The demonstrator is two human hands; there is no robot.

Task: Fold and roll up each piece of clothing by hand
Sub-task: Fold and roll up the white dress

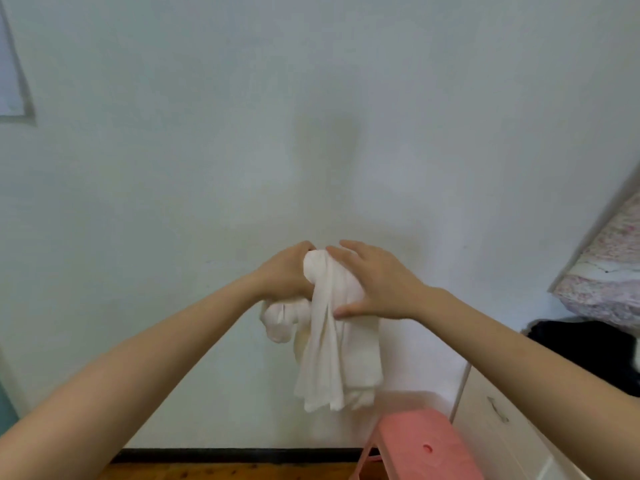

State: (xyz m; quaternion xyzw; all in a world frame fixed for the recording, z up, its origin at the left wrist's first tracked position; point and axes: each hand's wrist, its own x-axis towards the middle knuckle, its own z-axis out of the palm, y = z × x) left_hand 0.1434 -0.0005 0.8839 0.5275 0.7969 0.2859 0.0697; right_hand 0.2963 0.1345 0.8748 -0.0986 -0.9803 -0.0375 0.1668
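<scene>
Along the left edge of the pale wall point(311, 133) a sheet of paper point(10, 81) is hanging, only partly in view. Right of it, the left hand point(284, 271) is reaching in from the lower left with its fingers curling round the bunched upper part of a white garment point(332, 341), and a rounded lump of cloth is bulging out just under its palm. The garment is hanging in the air in front of the wall, carried only by the two hands and touching nothing else. Its long axis is running roughly up and down, its gathered, rounded end is pointing up between the hands, and its loose folds are trailing straight down toward a pink stool point(415, 445) that is standing near the wall, at the bottom edge of the view. The right hand point(377, 282) is gripping the garment from the other side, its fingers wrapping over the top of the bundle and its thumb pressing the cloth lower down. Right of the stool a white cabinet point(502, 427) with a drawer handle is standing. A black cloth point(581, 348) is lying on its top, and a flowered bundle point(609, 271) is resting above that at the right edge.
</scene>
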